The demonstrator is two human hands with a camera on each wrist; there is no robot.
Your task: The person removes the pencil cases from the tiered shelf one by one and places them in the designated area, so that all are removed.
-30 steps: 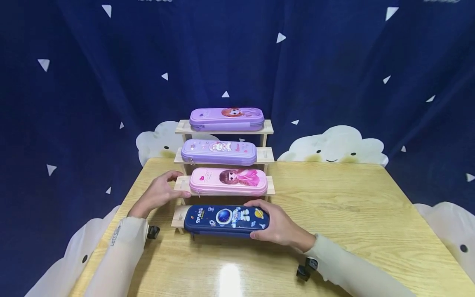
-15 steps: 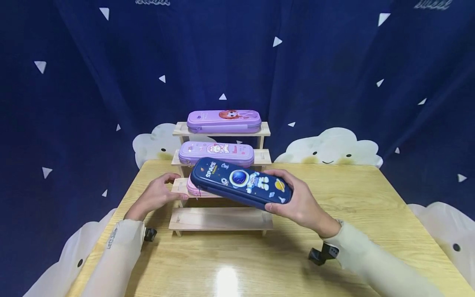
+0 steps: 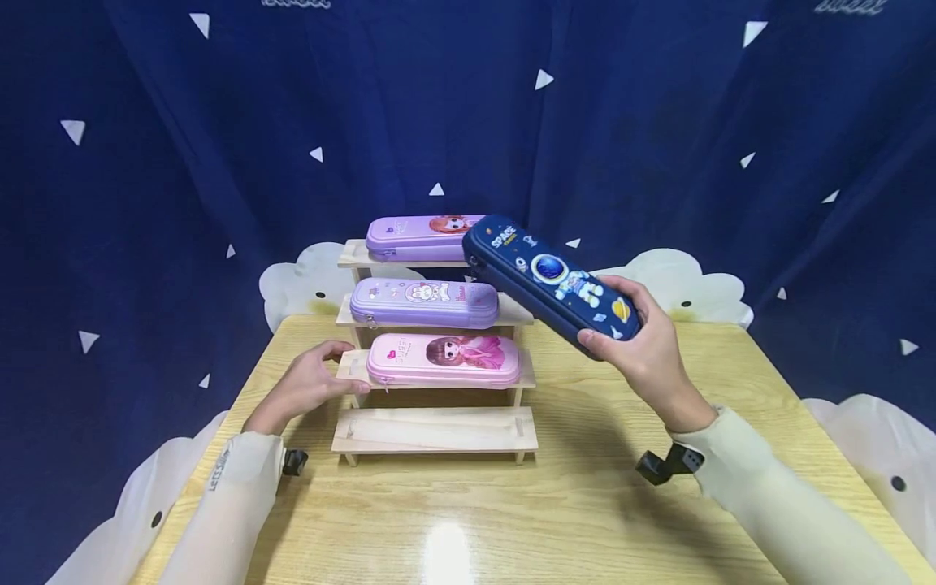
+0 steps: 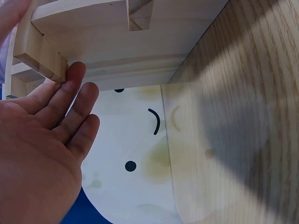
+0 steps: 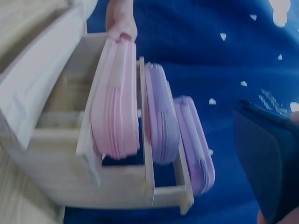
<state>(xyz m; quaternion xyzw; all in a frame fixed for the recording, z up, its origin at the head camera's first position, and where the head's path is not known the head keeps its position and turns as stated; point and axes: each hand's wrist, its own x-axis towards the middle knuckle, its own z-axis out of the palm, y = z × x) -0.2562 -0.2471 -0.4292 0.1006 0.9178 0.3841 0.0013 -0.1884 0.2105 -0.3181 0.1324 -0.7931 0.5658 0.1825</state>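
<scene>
My right hand (image 3: 653, 353) grips the right end of a navy pencil case (image 3: 552, 284) with an astronaut print. The case is tilted in the air, right of the stepped wooden rack (image 3: 431, 431), and hides part of the upper tiers. With the left hand (image 3: 307, 384) I hold the left end of the rack's second-lowest board; in the left wrist view the fingers (image 4: 74, 77) touch its underside. A pink pencil case (image 3: 442, 360) lies on that board. Above it rest a lilac rabbit-print case (image 3: 424, 303) and, on top, a purple case (image 3: 417, 237).
The rack stands on a wood-grain table (image 3: 629, 504). Behind it hangs a dark blue curtain (image 3: 409, 97) with white triangles and cloud shapes. The rack's bottom board lies bare in front.
My right hand has lifted the navy pencil case off the bottom board and carried it up and to the right, tilting it. The left hand stays on the rack.
</scene>
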